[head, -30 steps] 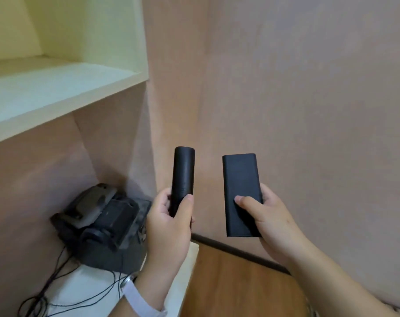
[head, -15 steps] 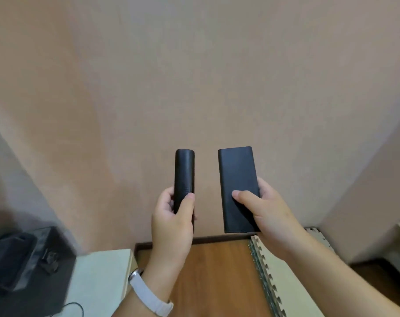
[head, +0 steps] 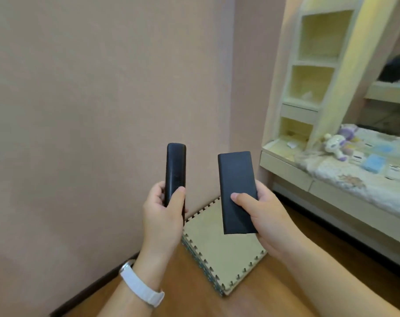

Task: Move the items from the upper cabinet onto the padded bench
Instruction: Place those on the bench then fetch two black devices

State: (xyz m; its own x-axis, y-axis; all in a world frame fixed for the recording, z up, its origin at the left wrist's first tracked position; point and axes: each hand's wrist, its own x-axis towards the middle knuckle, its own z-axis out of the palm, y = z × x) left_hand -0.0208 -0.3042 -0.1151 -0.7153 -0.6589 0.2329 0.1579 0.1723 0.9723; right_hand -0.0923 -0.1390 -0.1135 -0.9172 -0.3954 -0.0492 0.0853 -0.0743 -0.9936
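My left grip (head: 163,216) clasps a slim black rounded remote (head: 175,172); my right grip (head: 266,216) pinches a flat black rectangular power bank (head: 236,191). The cabinet has left view, and the padded worktop (head: 354,179) has appeared on the right, so placing comes next

Left hand (head: 163,216) holds slim remote (head: 175,173) upright, left of flat power bank (head: 236,191) in right hand (head: 266,217). Below both: stack of foam mats (head: 219,255) on floor (head: 187,291), near wall (head: 91,110). Right: padded bench (head: 354,186) bearing plush toy (head: 335,145); shelf unit (head: 313,72) behind it.

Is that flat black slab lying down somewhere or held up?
Held up: the right hand grips the flat black slab on end, above the floor.
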